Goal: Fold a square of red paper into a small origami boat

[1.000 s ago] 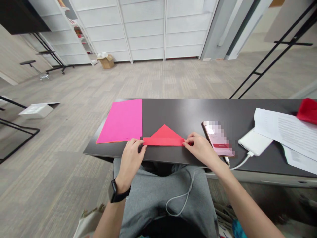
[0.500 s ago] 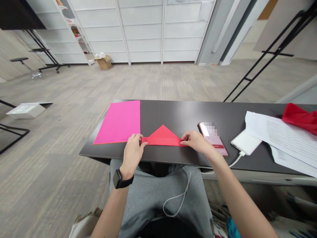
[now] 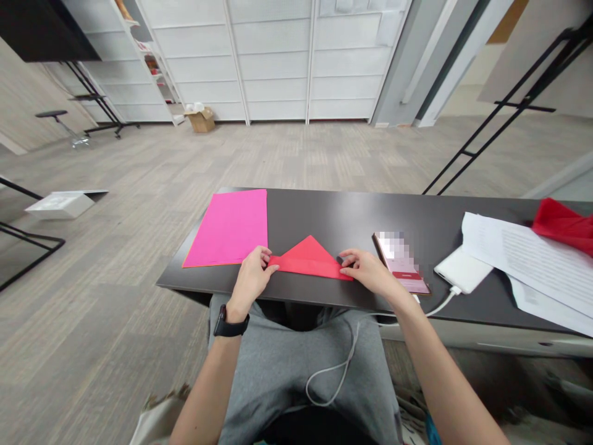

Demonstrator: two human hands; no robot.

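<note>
A red sheet of paper, folded to a triangular peak with a long flat band along its near edge, lies close to the table's front edge. Its left end is pinched by my left hand, thumb in front and fingers behind. At the right end my right hand curls with its thumb on the paper; a small dark gap shows between thumb and forefinger. A pink stack of paper sheets lies beside my left hand, orange showing along its edge. The phone is just right of my right hand.
On the dark table, to the right, are a white power bank with a cable trailing over my lap, printed sheets and a red cloth-like item. A cardboard box stands on the floor beyond.
The folded red paper has turned slightly, its right end now lower than its left. The gap between my right thumb and forefinger looks wider. The whole view has shifted a little.
</note>
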